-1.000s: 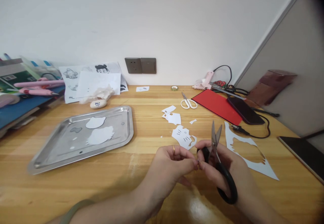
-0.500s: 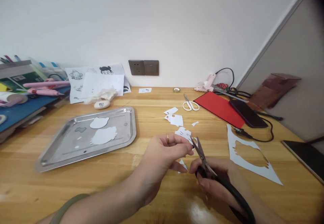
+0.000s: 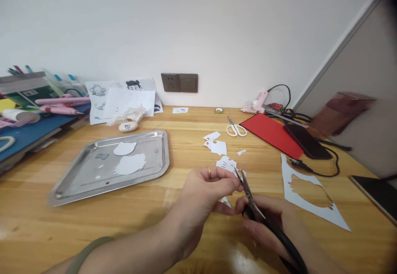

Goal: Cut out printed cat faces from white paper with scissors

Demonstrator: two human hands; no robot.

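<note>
My left hand (image 3: 217, 187) is closed in a pinch, with a tiny dark-marked paper piece (image 3: 241, 179) at its fingertips, mostly hidden. Fingers of my right hand (image 3: 269, 220) are wrapped round black-handled scissors (image 3: 250, 201). Their blades are a little apart and point up and away, right beside the left fingertips. Just behind the left hand lies a white cut paper (image 3: 225, 164) printed with a cat face's whiskers. A small paper scrap (image 3: 226, 201) shows partly under the left hand.
At left, a metal tray (image 3: 161, 158) holds a white cat-head cutout (image 3: 124, 148) and other paper pieces. White-handled scissors (image 3: 236, 130), paper offcuts (image 3: 218, 147), a red sheet (image 3: 271, 135), a phone (image 3: 307, 141) and a cut-out paper frame (image 3: 288, 193) lie behind and right.
The whole view has shifted slightly, so things sit a little further right. Both hands keep nearly the same pose, and the scissor blades look slightly closer together.
</note>
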